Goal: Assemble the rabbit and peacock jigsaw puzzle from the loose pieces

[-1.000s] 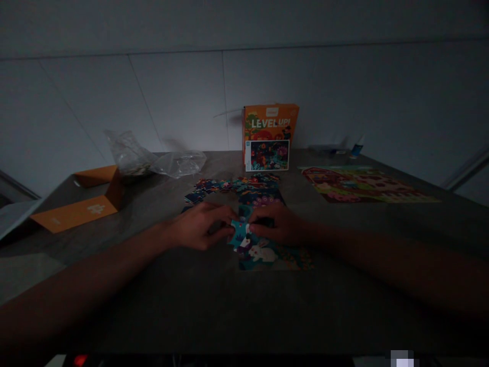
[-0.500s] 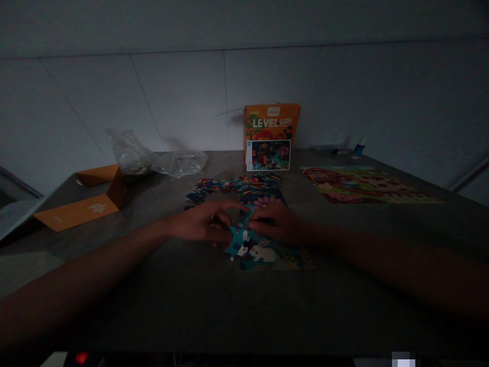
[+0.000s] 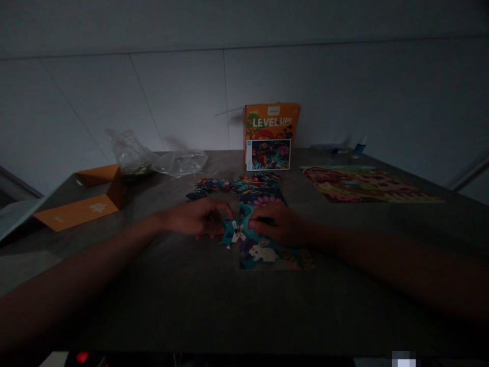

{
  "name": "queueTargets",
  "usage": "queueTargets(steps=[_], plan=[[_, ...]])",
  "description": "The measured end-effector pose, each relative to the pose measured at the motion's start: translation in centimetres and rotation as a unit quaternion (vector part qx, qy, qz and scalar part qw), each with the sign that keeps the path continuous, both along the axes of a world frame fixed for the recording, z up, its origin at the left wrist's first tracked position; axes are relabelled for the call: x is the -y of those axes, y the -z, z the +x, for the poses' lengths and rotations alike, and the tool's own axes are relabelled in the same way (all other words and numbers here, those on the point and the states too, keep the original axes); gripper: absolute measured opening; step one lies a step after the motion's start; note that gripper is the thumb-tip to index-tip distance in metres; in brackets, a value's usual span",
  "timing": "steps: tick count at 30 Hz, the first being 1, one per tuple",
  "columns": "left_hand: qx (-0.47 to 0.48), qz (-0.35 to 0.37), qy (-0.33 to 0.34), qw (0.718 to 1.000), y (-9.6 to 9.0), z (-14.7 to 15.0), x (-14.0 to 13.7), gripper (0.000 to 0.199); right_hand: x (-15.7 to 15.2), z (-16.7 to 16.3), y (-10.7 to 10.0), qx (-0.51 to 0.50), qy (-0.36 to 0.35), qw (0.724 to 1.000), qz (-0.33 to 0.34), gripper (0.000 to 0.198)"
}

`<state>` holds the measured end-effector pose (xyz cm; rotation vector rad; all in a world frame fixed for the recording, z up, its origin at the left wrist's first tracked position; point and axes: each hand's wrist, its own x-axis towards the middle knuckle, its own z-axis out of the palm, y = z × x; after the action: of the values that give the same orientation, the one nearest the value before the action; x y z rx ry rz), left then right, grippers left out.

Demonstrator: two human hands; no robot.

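My left hand [image 3: 196,218] pinches a teal jigsaw puzzle piece [image 3: 228,233] with a white-eared animal on it, just off the left edge of the joined puzzle section [image 3: 262,251]. That section lies flat, showing a white rabbit low down and pink flowers higher up. On its middle part rests my right hand [image 3: 277,221], fingers curled; whether anything small is inside them is hidden. Beyond both hands lies a heap of loose puzzle pieces [image 3: 225,184], touching or close to the section's far end.
An orange puzzle box [image 3: 273,120] stands at the back with a picture card [image 3: 268,155] against it. To the left are an open orange box part [image 3: 80,211] and clear plastic bags [image 3: 181,163]. A farm-scene puzzle [image 3: 367,184] and small bottle [image 3: 359,148] are at right.
My left hand has drawn back to the left with the piece, and the piece has turned, uncovering more of the joined section's left edge. My right hand has barely moved.
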<state>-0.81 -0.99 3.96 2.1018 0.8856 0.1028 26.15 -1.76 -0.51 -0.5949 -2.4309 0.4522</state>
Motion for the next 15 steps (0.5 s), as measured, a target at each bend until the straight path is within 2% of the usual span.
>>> queueTargets(steps=[6, 11, 15], plan=[[-0.069, 0.152, 0.045, 0.985, -0.4, 0.4, 0.3, 0.029, 0.0, -0.1, 0.1, 0.000, 0.000, 1.000, 0.000, 0.029], [-0.016, 0.270, 0.065, 0.960, 0.0, 1.0, 0.8, 0.026, 0.0, -0.1, 0.1, 0.003, 0.002, 1.000, -0.002, 0.029], [0.011, 0.279, 0.112, 0.954, 0.4, 1.2, 0.9, 0.032, 0.1, 0.0, 0.1, 0.009, 0.001, 1.000, 0.006, 0.030]])
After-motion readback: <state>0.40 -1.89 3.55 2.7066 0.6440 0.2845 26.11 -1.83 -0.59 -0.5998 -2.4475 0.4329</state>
